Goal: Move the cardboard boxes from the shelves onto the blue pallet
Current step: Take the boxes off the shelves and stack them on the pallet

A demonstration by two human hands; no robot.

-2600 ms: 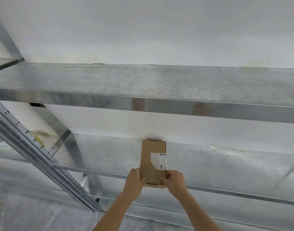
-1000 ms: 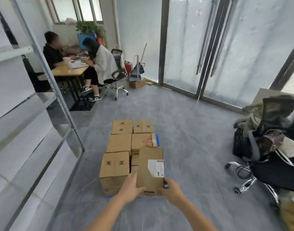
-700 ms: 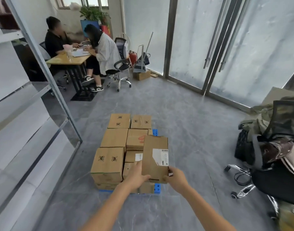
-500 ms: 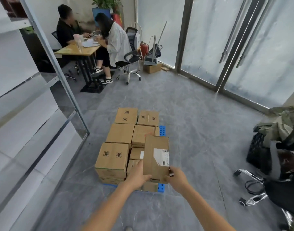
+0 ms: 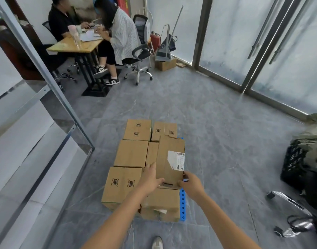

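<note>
The left forearm (image 5: 118, 218) and right forearm (image 5: 221, 219) are bare along their full visible length, and the left hand (image 5: 150, 178) and right hand (image 5: 190, 185) are likewise bare. One shoe (image 5: 157, 242) shows at the lower edge: rounded toe, pale grey-white upper.

On my feed the blue pallet (image 5: 182, 203) shows only as a strip along its right side; the stacked boxes (image 5: 130, 153) cover the rest. The carried box (image 5: 170, 159) hides most of the boxes beneath it, and I cannot tell whether its underside touches the front box (image 5: 160, 203). The print on its white label (image 5: 177, 159) is too small to read. How my left hand (image 5: 151, 178) and right hand (image 5: 190, 185) lie under the box is out of sight. Both forearms run off the bottom edge, which also cuts 1 shoe (image 5: 157, 242). The dark bundle (image 5: 304, 159) is cropped at the right edge.
</note>
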